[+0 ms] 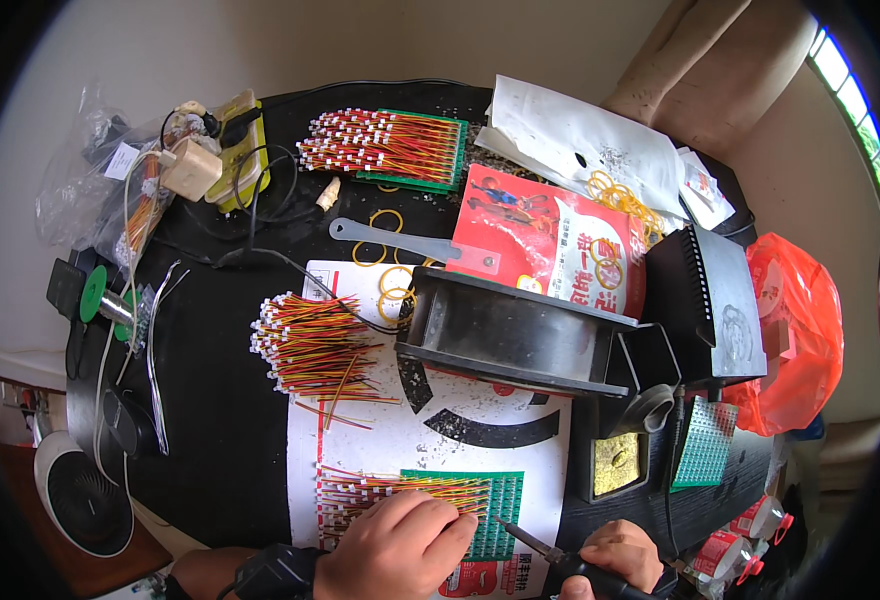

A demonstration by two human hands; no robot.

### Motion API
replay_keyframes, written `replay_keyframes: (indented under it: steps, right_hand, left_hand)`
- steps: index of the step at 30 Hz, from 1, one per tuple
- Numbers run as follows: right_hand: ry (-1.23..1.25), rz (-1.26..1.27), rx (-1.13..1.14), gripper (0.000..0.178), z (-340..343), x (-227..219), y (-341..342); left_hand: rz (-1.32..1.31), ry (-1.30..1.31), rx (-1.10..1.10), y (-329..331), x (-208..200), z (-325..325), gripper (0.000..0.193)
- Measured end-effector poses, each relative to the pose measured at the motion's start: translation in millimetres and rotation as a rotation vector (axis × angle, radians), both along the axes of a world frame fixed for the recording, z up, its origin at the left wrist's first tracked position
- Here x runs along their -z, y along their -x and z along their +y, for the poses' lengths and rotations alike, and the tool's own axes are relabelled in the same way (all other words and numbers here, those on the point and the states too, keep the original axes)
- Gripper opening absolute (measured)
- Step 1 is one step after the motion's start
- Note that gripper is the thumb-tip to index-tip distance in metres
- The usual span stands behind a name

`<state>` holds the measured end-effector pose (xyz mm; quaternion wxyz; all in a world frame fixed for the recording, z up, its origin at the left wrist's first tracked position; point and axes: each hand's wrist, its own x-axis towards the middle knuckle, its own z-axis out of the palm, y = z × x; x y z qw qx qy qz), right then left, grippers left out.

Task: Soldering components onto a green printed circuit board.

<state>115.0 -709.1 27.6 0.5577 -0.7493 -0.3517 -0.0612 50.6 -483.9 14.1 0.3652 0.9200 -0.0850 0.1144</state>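
Observation:
A green circuit board panel (508, 492) lies on a white printed sheet (303, 440) at the near edge of the table. Rows of red and yellow wires (440, 486) with white plugs run leftward from it. My left hand (395, 545) rests over these wires, its fingers curled together and their tips close to the wire ends at the board. The exact grip is hidden under the fingers. In my right hand (622, 556) is a soldering iron (532, 540), held by its dark handle. Its tip points up and left, close to the board and my left fingertips.
A loose wire bundle (315, 345) lies beyond my left hand, with a wired board (415, 150) farther back. Ahead stands a long black housing (510, 330). At right are a yellow sponge tray (617, 466), black box (715, 310) and red bag (810, 320). A solder spool (112, 306) stands left.

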Motion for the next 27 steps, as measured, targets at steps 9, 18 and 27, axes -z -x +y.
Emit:
replay_keyframes:
  steps: [9,18,27]
  right_hand:
    - [0.051,0.004,-0.106,0.026,-3,-5,-6]
    - [0.023,-0.036,-0.124,0.019,0,-1,-7]
    - [0.042,-0.283,-0.204,0.019,-3,9,-12]
  left_hand:
    - [-0.065,-0.124,-0.002,5,-9,-3,0.014]
    - [-0.055,-0.106,-0.022,7,0,-7,0.015]
    - [-0.063,-0.103,-0.015,6,0,-6,0.014]
